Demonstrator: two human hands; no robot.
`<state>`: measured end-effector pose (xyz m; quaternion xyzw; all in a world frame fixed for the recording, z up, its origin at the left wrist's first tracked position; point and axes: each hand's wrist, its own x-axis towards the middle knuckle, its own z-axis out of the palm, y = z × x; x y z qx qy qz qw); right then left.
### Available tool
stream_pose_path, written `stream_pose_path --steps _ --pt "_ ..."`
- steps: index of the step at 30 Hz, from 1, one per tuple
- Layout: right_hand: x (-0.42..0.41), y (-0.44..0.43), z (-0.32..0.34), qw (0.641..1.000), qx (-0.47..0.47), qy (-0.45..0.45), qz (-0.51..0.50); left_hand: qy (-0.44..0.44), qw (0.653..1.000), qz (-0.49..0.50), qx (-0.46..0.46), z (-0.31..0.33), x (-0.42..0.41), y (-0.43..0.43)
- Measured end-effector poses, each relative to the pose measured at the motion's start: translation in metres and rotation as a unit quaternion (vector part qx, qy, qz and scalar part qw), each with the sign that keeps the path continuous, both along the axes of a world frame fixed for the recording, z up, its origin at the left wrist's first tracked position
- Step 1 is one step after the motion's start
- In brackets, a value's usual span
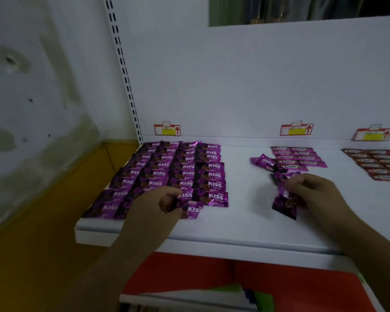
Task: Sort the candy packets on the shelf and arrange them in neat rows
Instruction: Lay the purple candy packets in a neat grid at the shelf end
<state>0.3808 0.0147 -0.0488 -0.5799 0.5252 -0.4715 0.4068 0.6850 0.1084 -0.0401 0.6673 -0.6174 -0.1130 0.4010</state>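
Several purple Kiss candy packets (167, 174) lie in neat rows on the left of the white shelf (234, 221). My left hand (155, 208) pinches one purple packet (189, 209) at the front of the third row. My right hand (318, 190) holds a few purple packets (284, 203) that hang down just above the shelf. A couple of loose purple packets (265, 163) lie behind them. Pink packets (298, 158) form short rows beside those, and dark red packets (376, 164) sit in rows at the far right.
Three red and yellow price tags (167, 129) stand along the shelf's back panel. A slotted upright (124, 73) rises at the left. Below the shelf edge are a red surface (234, 275) and stacked paper items (200, 298). A stained wall (32, 97) and yellow floor are on the left.
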Motion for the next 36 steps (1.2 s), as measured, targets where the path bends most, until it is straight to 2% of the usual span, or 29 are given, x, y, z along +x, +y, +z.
stream_pose_path --steps 5,7,9,14,16,18,20,22,24,32,36 --pt "0.03 0.023 0.0 0.991 0.065 -0.003 0.118 0.051 0.998 0.008 0.034 -0.006 0.005 -0.001" --pt "0.036 0.027 -0.002 0.986 0.007 0.126 0.106 0.057 0.998 -0.01 0.034 -0.006 0.006 -0.003" --pt "0.037 0.032 -0.001 0.96 -0.05 0.262 0.082 0.02 0.999 -0.025 0.034 -0.007 0.007 -0.003" --pt "0.032 0.041 0.001 0.903 -0.106 0.409 0.084 -0.127 0.991 -0.034 0.038 -0.005 0.006 -0.005" --pt "0.029 0.041 0.001 0.899 -0.132 0.406 0.098 -0.158 0.986 -0.023 0.052 -0.003 0.009 -0.003" --pt "0.028 0.042 0.001 0.902 -0.163 0.375 0.137 -0.166 0.986 -0.022 0.027 -0.002 0.009 0.004" --pt "0.029 0.042 0.002 0.894 -0.178 0.37 0.179 -0.172 0.982 -0.071 0.006 -0.004 0.001 0.013" --pt "0.031 0.041 0.001 0.89 -0.171 0.373 0.199 -0.19 0.972 -0.138 0.029 -0.011 -0.011 0.021" --pt "0.032 0.041 0.001 0.894 -0.164 0.365 0.199 -0.216 0.961 -0.161 0.066 -0.022 -0.02 0.025" --pt "0.046 0.041 -0.004 0.912 -0.18 0.309 0.199 -0.222 0.965 -0.11 0.084 -0.038 -0.022 0.035" --pt "0.066 0.039 -0.005 0.893 -0.239 0.333 0.185 -0.236 0.964 -0.093 0.082 -0.034 -0.019 0.032"
